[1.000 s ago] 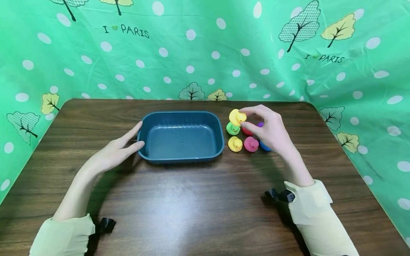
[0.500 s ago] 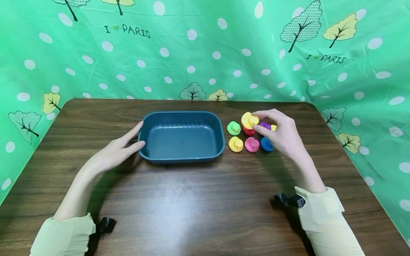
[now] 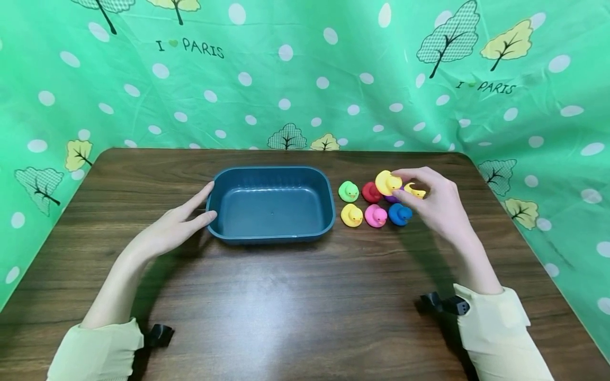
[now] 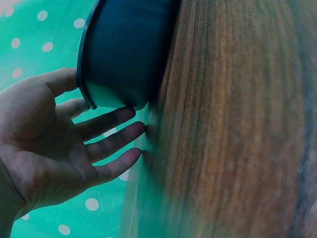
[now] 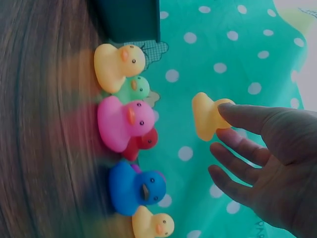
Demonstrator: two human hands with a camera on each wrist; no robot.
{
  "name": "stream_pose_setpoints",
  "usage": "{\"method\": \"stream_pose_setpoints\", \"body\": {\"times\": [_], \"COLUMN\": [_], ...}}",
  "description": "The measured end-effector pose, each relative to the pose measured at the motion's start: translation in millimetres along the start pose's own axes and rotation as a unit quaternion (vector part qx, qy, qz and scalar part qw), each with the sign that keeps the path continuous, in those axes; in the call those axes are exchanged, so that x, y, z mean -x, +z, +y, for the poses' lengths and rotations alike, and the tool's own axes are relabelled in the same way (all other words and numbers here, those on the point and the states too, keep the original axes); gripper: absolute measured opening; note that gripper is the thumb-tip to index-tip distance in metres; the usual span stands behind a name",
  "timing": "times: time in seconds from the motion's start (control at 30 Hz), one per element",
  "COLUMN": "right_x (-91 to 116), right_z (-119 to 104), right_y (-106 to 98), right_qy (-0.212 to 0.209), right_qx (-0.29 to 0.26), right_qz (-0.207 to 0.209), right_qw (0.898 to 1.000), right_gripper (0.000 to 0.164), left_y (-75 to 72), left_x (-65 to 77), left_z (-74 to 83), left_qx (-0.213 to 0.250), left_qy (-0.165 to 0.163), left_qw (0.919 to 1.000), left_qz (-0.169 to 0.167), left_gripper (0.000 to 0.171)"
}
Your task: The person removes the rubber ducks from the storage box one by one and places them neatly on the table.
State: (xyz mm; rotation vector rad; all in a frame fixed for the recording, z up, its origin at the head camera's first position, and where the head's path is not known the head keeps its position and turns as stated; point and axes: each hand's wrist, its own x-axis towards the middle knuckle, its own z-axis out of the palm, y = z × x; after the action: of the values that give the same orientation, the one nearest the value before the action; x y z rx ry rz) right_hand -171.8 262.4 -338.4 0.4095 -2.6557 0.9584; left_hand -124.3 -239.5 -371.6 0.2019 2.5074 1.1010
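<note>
My right hand [image 3: 436, 203] pinches a yellow rubber duck [image 3: 387, 182] between thumb and fingers. In the right wrist view this held duck [image 5: 205, 116] hangs in the air, apart from the others. Under it sits a purple duck [image 3: 393, 199], mostly hidden. A red duck [image 3: 371, 192], a green duck [image 3: 349, 191] and another yellow duck [image 3: 415, 190] share that back row. In front stand a yellow duck [image 3: 351, 215], a pink duck [image 3: 376, 216] and a blue duck [image 3: 400, 214]. My left hand [image 3: 167, 227] touches the left end of a dark blue bin [image 3: 271, 237], its fingers fairly straight.
The bin stands on a dark wood-grain table [image 3: 267, 307], just left of the ducks. Behind the table hangs a green cloth [image 3: 267, 79] with white dots and printed trees. A black wrist camera [image 3: 445, 304] sits by my right sleeve.
My right hand has moved right with the yellow duck, from over the green duck, past the red one, to over the purple one. The left hand and bin stay put.
</note>
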Motion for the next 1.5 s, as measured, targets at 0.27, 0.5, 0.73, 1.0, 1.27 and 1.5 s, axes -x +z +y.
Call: {"method": "stream_pose_setpoints", "body": {"times": [0.27,0.5,0.73,1.0,1.27,1.5], "right_x": [3.6,7.3,10.4,14.2,16.6,19.7], "right_z": [6.2,14.3,24.6,31.8,39.9,47.5], "right_y": [-7.8,-12.2,-16.4,-24.0,-29.8,-35.2], "right_qy": [0.007,0.009,0.0,0.007,0.015,0.029], "right_qx": [-0.003,0.006,0.007,0.005,0.003,0.004], "right_qz": [0.004,0.011,0.026,0.026,0.021,0.016], "right_qw": [1.0,1.0,1.0,1.0,1.0,0.999], "right_gripper": [0.037,0.038,0.038,0.035,0.035,0.033], "left_y": [0.8,1.0,0.9,0.8,0.3,0.0], "left_x": [0.3,0.6,1.3,0.9,0.8,1.2], "left_z": [-0.2,0.1,1.1,1.3,1.5,1.8], "left_qx": [-0.001,0.006,0.006,0.004,0.004,0.004], "left_qy": [0.002,-0.005,-0.007,-0.005,-0.004,-0.003], "left_qw": [1.0,1.0,1.0,1.0,1.0,1.0], "left_qz": [0.002,0.0,0.0,0.001,0.002,0.003], "left_gripper": [0.072,0.071,0.071,0.071,0.071,0.071]}}
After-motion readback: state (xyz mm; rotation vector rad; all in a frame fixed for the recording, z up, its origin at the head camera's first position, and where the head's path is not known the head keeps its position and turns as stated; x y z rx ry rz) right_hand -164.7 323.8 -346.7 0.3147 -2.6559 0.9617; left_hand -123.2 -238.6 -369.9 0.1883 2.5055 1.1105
